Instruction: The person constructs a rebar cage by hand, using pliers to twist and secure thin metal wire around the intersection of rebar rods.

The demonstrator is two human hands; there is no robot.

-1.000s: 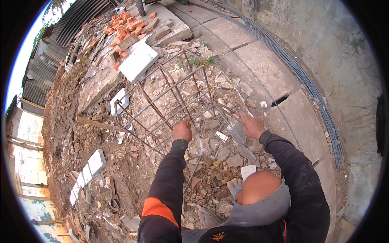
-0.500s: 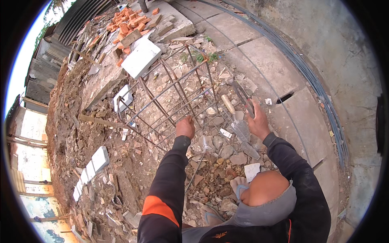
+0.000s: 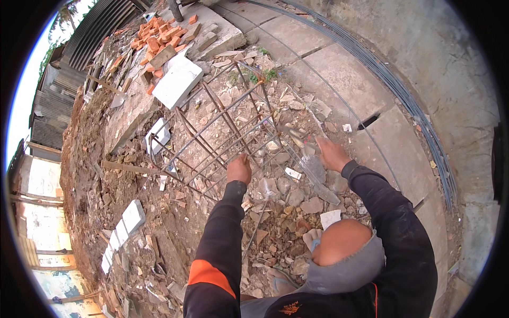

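Observation:
A rebar cage (image 3: 225,114) of rusty bars and square stirrups lies over the rubble ahead of me. My left hand (image 3: 239,169) is closed at its near side, on a bar of the cage. My right hand (image 3: 332,155) grips a pair of pincers (image 3: 294,133), blurred by motion, their head pointing left toward the cage's right end. Whether the jaws touch a bar I cannot make out. Below the pincers a trowel (image 3: 314,168) lies on the stones, its handle partly hidden. A grey metal blade (image 3: 325,194) rests just nearer to me.
Broken stones and rubble cover the ground. Orange bricks (image 3: 161,38) are heaped at the far left, beside a white block (image 3: 177,82). More white blocks (image 3: 123,228) lie at left. Concrete slabs (image 3: 339,79) and long steel bars (image 3: 384,66) run along the right wall (image 3: 445,69).
The pincers in my right hand have swung down and left toward the cage, from a raised, tilted position. My left hand stays at the cage. The whole view has shifted slightly.

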